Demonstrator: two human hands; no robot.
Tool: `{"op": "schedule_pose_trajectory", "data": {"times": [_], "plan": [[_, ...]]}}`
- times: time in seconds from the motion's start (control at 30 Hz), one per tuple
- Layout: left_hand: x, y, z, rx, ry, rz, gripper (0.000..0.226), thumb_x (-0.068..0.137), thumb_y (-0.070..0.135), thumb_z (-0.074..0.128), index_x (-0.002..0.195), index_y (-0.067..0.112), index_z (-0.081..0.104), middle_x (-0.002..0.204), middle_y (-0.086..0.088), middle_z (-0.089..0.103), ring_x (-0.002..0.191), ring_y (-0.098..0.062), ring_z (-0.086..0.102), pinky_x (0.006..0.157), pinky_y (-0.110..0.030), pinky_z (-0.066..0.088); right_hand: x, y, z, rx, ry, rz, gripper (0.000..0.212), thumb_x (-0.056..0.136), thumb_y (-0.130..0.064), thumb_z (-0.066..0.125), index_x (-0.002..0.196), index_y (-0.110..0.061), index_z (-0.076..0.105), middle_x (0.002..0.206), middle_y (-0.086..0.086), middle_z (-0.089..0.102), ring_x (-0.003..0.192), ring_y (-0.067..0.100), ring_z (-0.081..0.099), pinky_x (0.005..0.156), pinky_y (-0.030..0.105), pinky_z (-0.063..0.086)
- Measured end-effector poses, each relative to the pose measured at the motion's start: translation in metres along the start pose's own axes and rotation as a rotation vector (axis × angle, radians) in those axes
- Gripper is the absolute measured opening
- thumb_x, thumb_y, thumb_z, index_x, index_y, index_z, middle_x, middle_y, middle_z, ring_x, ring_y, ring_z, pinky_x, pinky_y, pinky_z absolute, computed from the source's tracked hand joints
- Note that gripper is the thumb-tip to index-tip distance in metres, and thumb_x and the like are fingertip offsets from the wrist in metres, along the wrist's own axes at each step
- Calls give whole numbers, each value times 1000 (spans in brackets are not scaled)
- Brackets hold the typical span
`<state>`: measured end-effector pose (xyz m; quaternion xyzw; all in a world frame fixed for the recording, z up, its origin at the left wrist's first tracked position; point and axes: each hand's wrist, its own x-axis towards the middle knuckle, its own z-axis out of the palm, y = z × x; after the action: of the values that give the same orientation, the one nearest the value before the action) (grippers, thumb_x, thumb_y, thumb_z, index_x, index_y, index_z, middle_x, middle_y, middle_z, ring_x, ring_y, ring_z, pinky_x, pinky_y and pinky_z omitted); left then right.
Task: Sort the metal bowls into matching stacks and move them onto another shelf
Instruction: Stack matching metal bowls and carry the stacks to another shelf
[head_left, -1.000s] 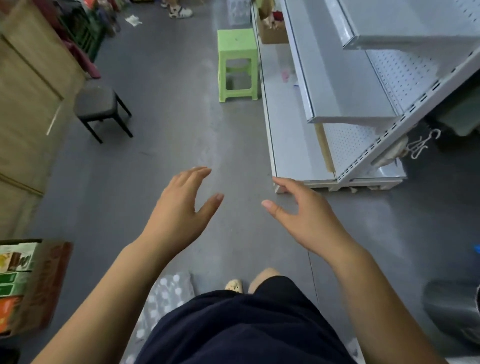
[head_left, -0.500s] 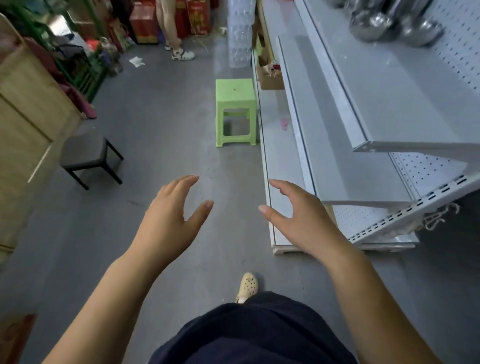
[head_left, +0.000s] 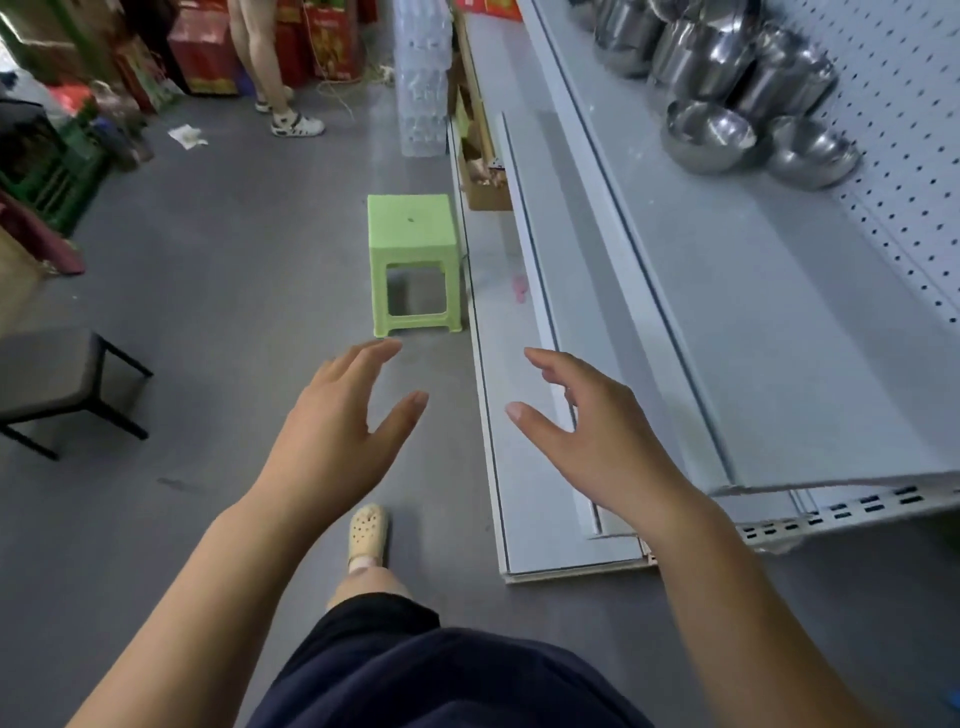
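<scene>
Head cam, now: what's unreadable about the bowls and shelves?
Head view only:
metal bowls: stack tops cut by the top edge; overlap hides counts and sizes.
lower shelves: rear parts hidden under the top shelf.
top shelf: right end cut by the frame edge.

Bowls (head_left: 727, 88) on shelf (head_left: 779, 312), stool (head_left: 413, 260) left.

Grey floor (head_left: 234, 312), green stool (head_left: 413, 260), dark stool (head_left: 57, 382), grey pegboard shelving (head_left: 779, 322).
</scene>
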<state>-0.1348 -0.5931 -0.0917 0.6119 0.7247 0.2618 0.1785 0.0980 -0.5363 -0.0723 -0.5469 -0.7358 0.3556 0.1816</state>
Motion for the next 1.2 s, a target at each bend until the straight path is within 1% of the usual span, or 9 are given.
{"op": "schedule_pose_trajectory", "data": {"times": [0.1, 0.2, 0.3, 0.43, 0.57, 0.73, 0.87, 1.1, 1.2], "plan": [[55, -1, 5, -23, -44, 71, 58, 97, 48, 58, 148, 23, 45, 149, 4, 52, 136, -19, 49, 105, -38, 44, 33, -2, -9, 60, 84, 39, 57, 98, -44, 67, 150, -38, 46, 149, -21, 50, 124, -10, 42, 105, 19, 36], [117, 1, 6, -9, -124, 184, 58, 97, 51, 56, 147, 24, 45, 149, 4, 52, 135, -20, 50, 106, -40, 47, 65, -6, -22, 96, 229, 59, 54, 97, -44, 67, 147, -36, 50, 145, -19, 55, 131, -5, 49, 113, 25, 42], [181, 6, 0, 13, -186, 327, 60, 96, 52, 56, 147, 21, 47, 148, 1, 54, 132, -24, 53, 106, -45, 49, 98, -11, -33, 128, 381, 127, 52, 96, -41, 69, 144, -33, 54, 138, -14, 60, 129, 0, 53, 113, 29, 44], [260, 14, -14, 22, -228, 483, 56, 97, 46, 60, 145, 21, 50, 148, 2, 53, 135, -21, 47, 107, -32, 39, 140, -16, -38, 162, 556, 231, 50, 95, -37, 71, 143, -30, 56, 135, -13, 61, 126, 2, 56, 113, 30, 44], [316, 16, -20, 16, -285, 615, 48, 97, 44, 61, 139, 22, 54, 147, 2, 55, 136, -21, 49, 105, -28, 35, 173, -23, -32, 227, 681, 332, 46, 96, -37, 70, 140, -32, 56, 132, -13, 59, 122, 3, 55, 107, 26, 45], [359, 26, -2, -27, -370, 657, 60, 95, 56, 54, 148, 30, 45, 152, 6, 49, 134, -17, 50, 105, -31, 40, 192, -18, -28, 288, 720, 414, 44, 93, -37, 74, 133, -40, 55, 126, -16, 58, 118, -2, 55, 101, 18, 43], [389, 52, 19, -90, -412, 727, 60, 97, 55, 54, 150, 28, 44, 153, 5, 48, 139, -18, 47, 108, -34, 40, 198, 0, -52, 276, 858, 467, 43, 92, -32, 75, 133, -31, 60, 125, -7, 62, 117, 4, 59, 91, 2, 43], [445, 115, 56, -159, -512, 794, 62, 96, 59, 53, 150, 30, 42, 153, 5, 48, 138, -16, 47, 110, -35, 42, 229, 47, -121, 215, 966, 527, 45, 95, -42, 70, 138, -32, 56, 136, -16, 57, 119, 4, 57, 86, 12, 42], [469, 147, 73, -319, -592, 723, 58, 97, 55, 55, 147, 29, 46, 148, 6, 52, 130, -9, 48, 104, -30, 43, 253, 70, -156, 182, 983, 573, 49, 97, -43, 66, 141, -28, 53, 135, -14, 55, 122, 10, 57, 89, 24, 46]]}}
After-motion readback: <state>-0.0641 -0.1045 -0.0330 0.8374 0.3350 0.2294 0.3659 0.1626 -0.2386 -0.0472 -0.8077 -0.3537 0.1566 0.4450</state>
